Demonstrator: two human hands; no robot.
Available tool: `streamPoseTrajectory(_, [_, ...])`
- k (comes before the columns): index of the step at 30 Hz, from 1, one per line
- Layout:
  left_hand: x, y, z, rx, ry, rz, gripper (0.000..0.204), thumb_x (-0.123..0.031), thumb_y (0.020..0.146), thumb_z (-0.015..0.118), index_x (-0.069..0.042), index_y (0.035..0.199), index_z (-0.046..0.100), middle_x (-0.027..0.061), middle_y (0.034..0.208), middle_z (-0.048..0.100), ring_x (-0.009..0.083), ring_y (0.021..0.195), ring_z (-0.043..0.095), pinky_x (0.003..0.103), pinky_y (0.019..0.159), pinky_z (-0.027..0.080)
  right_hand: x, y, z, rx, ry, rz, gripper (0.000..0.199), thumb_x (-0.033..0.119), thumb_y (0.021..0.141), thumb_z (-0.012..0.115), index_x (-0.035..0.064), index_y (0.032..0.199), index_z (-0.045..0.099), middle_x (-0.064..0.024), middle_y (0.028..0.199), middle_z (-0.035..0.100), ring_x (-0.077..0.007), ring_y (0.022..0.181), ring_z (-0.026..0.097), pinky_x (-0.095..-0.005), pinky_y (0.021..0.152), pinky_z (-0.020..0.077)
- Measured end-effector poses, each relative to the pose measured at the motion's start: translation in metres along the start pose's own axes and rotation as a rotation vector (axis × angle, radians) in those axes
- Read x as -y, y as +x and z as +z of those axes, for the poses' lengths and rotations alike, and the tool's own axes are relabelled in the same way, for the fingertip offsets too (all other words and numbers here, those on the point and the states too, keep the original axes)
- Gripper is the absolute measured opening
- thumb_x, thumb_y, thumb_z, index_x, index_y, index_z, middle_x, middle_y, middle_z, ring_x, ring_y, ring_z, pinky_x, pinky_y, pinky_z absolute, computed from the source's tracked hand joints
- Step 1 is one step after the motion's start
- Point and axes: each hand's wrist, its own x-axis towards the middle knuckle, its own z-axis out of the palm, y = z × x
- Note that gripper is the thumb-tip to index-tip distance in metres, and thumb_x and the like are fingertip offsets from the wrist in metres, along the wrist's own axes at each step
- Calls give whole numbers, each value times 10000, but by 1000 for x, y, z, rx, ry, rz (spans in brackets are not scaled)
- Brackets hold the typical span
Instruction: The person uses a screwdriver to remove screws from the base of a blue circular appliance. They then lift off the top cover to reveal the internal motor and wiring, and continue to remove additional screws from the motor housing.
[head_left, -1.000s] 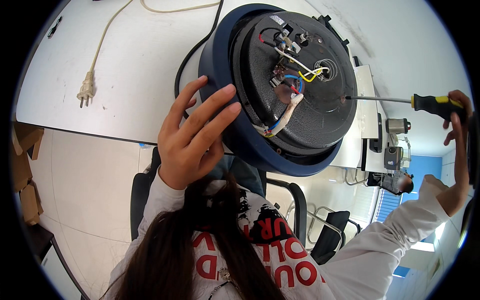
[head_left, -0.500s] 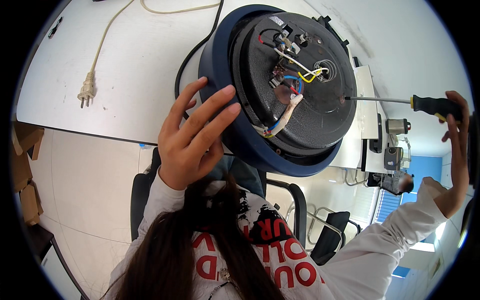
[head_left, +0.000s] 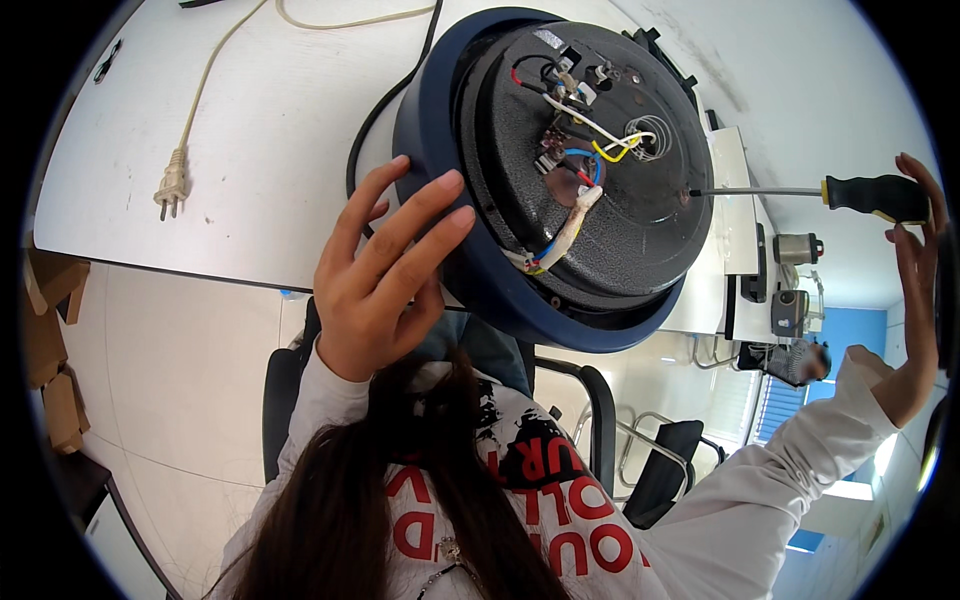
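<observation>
A round electric appliance with a dark blue housing sits tilted at the table's edge, its speckled black metal underside exposed. White, yellow, blue and red wires, a coiled spring and a whitish sleeved wire bundle show on it. My left hand has its fingers spread, the fingertips against the blue housing's near left side. Off to the right, my right hand grips the end of a screwdriver with a black and yellow handle. Its shaft lies level, and the tip meets a small hole or screw near the underside's right edge.
A beige two-pin plug lies with its cord on the white table, beside a black cable. Black chairs stand below. Cardboard boxes are at the left, and a person sits farther off.
The appliance has shifted very slightly left. The screwdriver handle has turned a little, and my right fingers have moved slightly on it. My left hand stays against the housing.
</observation>
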Motion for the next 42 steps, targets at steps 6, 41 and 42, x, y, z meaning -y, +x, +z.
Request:
streamPoseTrajectory(6, [0, 0, -1, 11, 18, 7, 588, 84, 639, 572, -159, 1173, 620, 47, 1267, 585, 391, 1150, 536, 406, 811, 505, 27, 6, 11, -41, 47, 228, 443, 119, 919, 586, 21, 1311, 406, -141, 1203, 496, -169, 988, 577, -226, 676, 527])
streamPoseTrajectory(41, [-2, -2, -1, 22, 20, -10, 579, 114, 671, 542, -152, 1181, 608, 65, 1275, 577, 408, 1185, 505, 429, 850, 500, 3, -16, 11, -90, -333, 137, 522, 352, 915, 524, 167, 1384, 387, -164, 1277, 529, -309, 1142, 567, -416, 895, 506])
streamPoseTrajectory(42, [-2, -1, -2, 23, 18, -11, 579, 114, 672, 542, -153, 1181, 608, 65, 1276, 577, 407, 1186, 505, 429, 850, 501, 2, -16, 9, -86, -349, 198, 539, 397, 906, 523, 167, 1377, 396, -165, 1262, 540, -311, 1131, 574, -394, 856, 528])
